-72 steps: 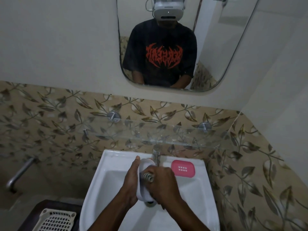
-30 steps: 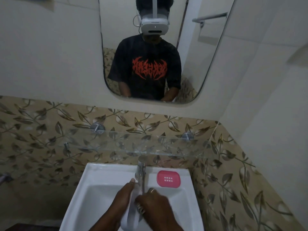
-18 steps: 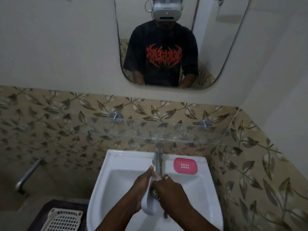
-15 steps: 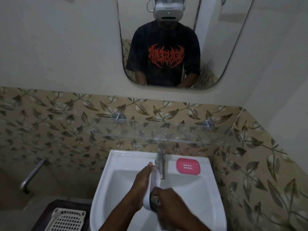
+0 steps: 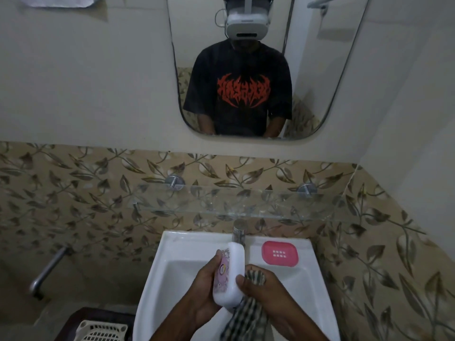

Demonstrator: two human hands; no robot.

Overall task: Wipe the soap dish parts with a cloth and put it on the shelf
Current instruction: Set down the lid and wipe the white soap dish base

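Observation:
Over the white sink (image 5: 172,264), my left hand (image 5: 204,289) grips a white soap dish part (image 5: 232,274) with a pink printed label, held on edge. My right hand (image 5: 268,294) presses a dark checked cloth (image 5: 246,316) against the part's right side, thumb on its rim. The cloth hangs down below my hands. A pink soap dish insert (image 5: 280,253) with small drain holes lies flat on the sink's back right ledge. A clear glass shelf (image 5: 221,203) on two metal brackets runs along the tiled wall above the sink.
A metal tap (image 5: 239,231) stands at the sink's back edge, just behind the white part. A mirror (image 5: 258,70) hangs above the shelf. A white plastic basket (image 5: 101,332) sits at lower left, and a metal pipe (image 5: 48,271) juts from the left wall.
The white part has been turned so its labelled face now shows, and the cloth has shifted from its face to its right side. The camera tilted up slightly.

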